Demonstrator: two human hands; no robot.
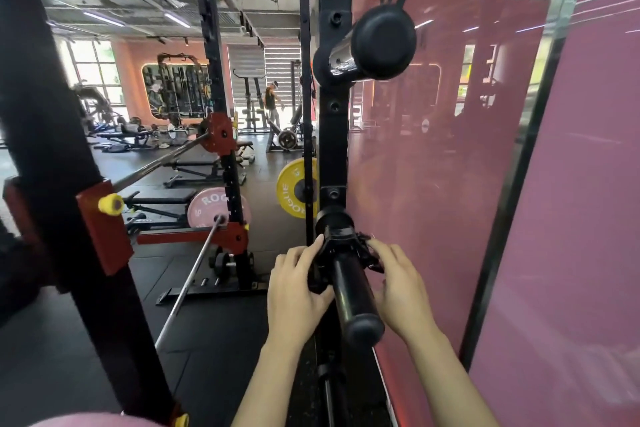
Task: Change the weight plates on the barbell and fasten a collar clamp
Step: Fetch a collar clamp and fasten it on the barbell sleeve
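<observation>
Commercial gym, weight-training area. Black power rack upright (52,121) at 9 o'clock carries red J-hooks (104,225); a bare barbell (194,274) runs across toward centre. Pink Rogue bumper plate (211,208) and yellow bumper plate (294,187) sit near centre. Black storage pegs (374,42) stick out from a post at 12 o'clock. Benches (194,163) and more racks at 10 o'clock, wall mirror (176,90) behind them (bars reflected). Black rubber floor (214,340) at 6 o'clock, pink glossy wall (433,149) at 3 o'clock. A person (273,104) stands far off by a shuttered window.
</observation>
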